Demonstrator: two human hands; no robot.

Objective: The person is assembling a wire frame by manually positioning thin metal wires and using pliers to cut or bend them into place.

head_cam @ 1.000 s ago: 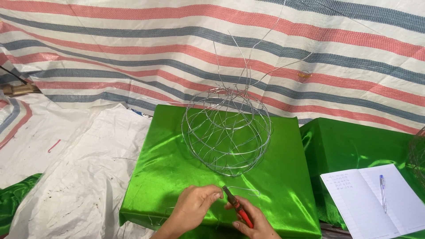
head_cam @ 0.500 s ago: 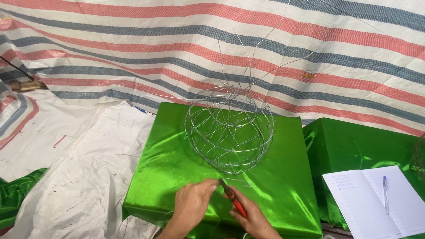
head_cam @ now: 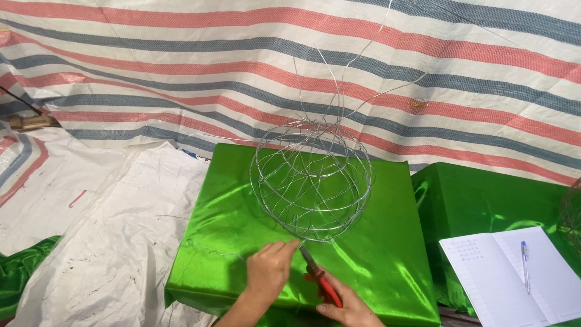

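A round wire frame (head_cam: 311, 178) of thin silver wire stands on a block wrapped in shiny green cloth (head_cam: 224, 224), with long loose wire ends rising above it. My left hand (head_cam: 269, 269) pinches the frame's lower front edge. My right hand (head_cam: 345, 309) grips red-handled pliers (head_cam: 321, 278), whose tip points at the same spot on the wire, just beside my left fingertips.
A second green-covered block (head_cam: 484, 200) stands to the right with an open notebook (head_cam: 508, 272) and a pen (head_cam: 525, 257) on it. White sheeting (head_cam: 97, 230) covers the floor on the left. A striped tarp (head_cam: 242, 66) hangs behind.
Both hands and the pliers have stayed at the frame's lower front edge, shifting slightly; the view has drifted a little.
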